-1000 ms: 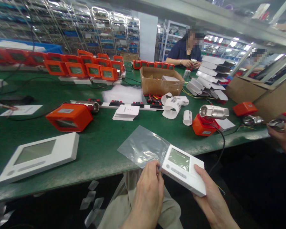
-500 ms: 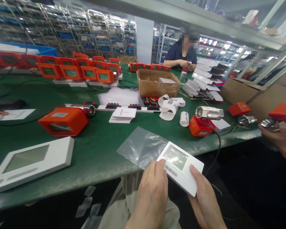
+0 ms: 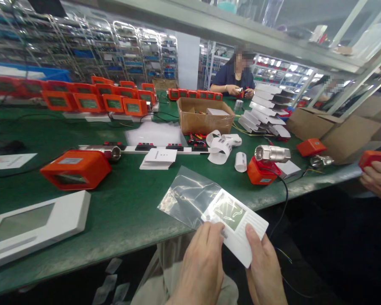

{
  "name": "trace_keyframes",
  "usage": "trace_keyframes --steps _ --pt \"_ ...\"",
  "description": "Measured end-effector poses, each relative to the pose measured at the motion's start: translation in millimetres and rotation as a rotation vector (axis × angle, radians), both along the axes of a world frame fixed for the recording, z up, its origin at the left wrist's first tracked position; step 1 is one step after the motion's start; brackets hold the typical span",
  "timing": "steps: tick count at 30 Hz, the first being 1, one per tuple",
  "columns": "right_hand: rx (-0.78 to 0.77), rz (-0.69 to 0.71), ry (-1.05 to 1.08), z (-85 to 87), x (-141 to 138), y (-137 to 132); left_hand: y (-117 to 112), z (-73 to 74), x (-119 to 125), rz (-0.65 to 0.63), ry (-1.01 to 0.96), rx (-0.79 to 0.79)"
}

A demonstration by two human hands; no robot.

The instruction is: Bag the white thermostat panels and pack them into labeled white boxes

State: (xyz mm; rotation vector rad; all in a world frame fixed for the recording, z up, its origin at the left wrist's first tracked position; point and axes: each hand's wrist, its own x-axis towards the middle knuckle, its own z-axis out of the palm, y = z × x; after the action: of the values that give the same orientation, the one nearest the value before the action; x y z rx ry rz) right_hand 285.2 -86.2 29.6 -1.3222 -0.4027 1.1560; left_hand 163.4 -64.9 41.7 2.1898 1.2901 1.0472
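Just past the table's front edge I hold a white display unit [image 3: 252, 218] with a small rectangular screen. My right hand [image 3: 265, 264] grips its right end, thumb on the ribbed face. The fingers of my left hand [image 3: 203, 258] are bent together on its lower left edge, covering the buttons. A clear plastic bag [image 3: 187, 197] spreads from the unit's upper left end over the table. Whether the unit lies partly inside it, I cannot tell. Further left rests a bigger white display unit [image 3: 34, 226] with a wide screen.
Orange-housed devices with metal fittings, one at left [image 3: 78, 169] and one at right [image 3: 263, 171], lie on the green table [image 3: 127, 220]. Behind are white cards [image 3: 158, 157], curled label strips [image 3: 221, 148] and a cardboard box [image 3: 206, 123]. A co-worker's hand [image 3: 379, 182] holds an orange device.
My left fingers have slid along the unit's lower edge and now cover its buttons. The co-worker's orange device at right has turned. The whole view has shifted slightly.
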Motion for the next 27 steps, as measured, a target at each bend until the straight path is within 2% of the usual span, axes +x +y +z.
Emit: trace_keyframes --steps 3,8,11,14,17,21,23,25,27 --pt "0.0 0.019 -0.137 -1.9 2.2 -1.8 1.8 -0.4 0.2 0.058 -0.067 0.022" --pt "0.055 0.229 -0.346 3.2 13.3 0.5 14.2 5.6 -2.1 0.037 -0.052 -0.013" --pt "0.035 0.284 -0.279 5.5 20.5 5.2 11.6 7.6 -7.1 -0.01 -0.033 -0.044" --pt "-0.029 0.245 -0.089 5.4 22.5 7.8 2.6 6.3 -13.1 -0.038 -0.024 -0.065" --pt "-0.024 0.218 0.043 5.1 18.4 6.7 -1.7 6.3 -16.1 -0.042 -0.032 -0.053" --pt "0.056 0.276 -0.089 5.3 11.6 3.6 3.0 9.8 -12.8 -0.036 -0.013 -0.01" --pt "0.046 0.303 -0.183 4.8 10.9 4.0 4.7 9.2 -11.5 -0.062 0.011 0.018" --pt "-0.003 0.283 -0.175 3.6 12.4 6.2 3.8 5.4 -12.9 -0.07 0.024 0.054" --pt "-0.067 0.265 -0.078 2.1 14.8 9.3 1.0 -0.6 -17.2 -0.053 0.012 0.069"
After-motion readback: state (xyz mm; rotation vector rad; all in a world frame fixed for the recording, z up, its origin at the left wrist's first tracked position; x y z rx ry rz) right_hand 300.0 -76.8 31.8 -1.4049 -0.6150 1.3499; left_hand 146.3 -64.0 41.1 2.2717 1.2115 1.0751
